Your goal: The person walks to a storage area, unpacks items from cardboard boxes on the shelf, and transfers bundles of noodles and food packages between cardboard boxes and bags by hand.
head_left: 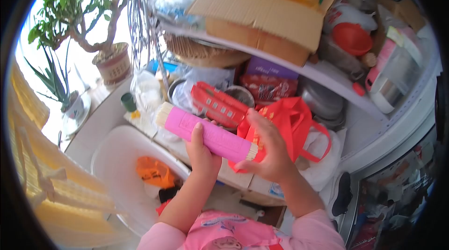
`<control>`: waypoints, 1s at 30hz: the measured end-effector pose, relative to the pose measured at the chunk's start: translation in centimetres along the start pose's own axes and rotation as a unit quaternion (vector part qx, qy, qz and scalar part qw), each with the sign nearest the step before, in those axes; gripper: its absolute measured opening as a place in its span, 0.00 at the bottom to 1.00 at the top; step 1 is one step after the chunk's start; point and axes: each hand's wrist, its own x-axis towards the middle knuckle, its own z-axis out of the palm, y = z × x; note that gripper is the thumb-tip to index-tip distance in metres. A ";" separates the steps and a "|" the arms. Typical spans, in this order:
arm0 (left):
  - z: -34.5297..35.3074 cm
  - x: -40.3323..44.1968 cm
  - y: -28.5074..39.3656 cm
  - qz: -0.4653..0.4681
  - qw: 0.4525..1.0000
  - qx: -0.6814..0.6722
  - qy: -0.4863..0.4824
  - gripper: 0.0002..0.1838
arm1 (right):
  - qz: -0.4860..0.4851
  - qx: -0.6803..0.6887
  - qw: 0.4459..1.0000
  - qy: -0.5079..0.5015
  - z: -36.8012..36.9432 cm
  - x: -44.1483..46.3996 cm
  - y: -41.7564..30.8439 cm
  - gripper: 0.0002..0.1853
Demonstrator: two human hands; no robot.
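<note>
A bundle of dried noodles (206, 134) wrapped in pink paper, with pale strands showing at both ends, is held up in the middle of the head view. My left hand (202, 156) is closed around it from below, thumb on top. Near the right end of the bundle, my right hand (273, 152) is open, its fingers spread and its thumb beside the strands; whether it touches them I cannot tell. Behind them lie a red printed package (219, 105) and a red cloth bag (294, 126) with handles.
A white tub (105, 156) with an orange bag (155, 171) stands at lower left. Above, a shelf (341, 86) carries a cardboard box (262, 14) and a red bowl (351, 38). Potted plants (112, 65) are by the window. A yellow curtain (70, 194) hangs at left.
</note>
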 end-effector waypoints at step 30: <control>31.0 21.3 9.3 0.434 0.458 0.718 -0.295 0.18 | 0.168 -0.447 0.871 -0.116 -24.5 30.4 -2.7 0.32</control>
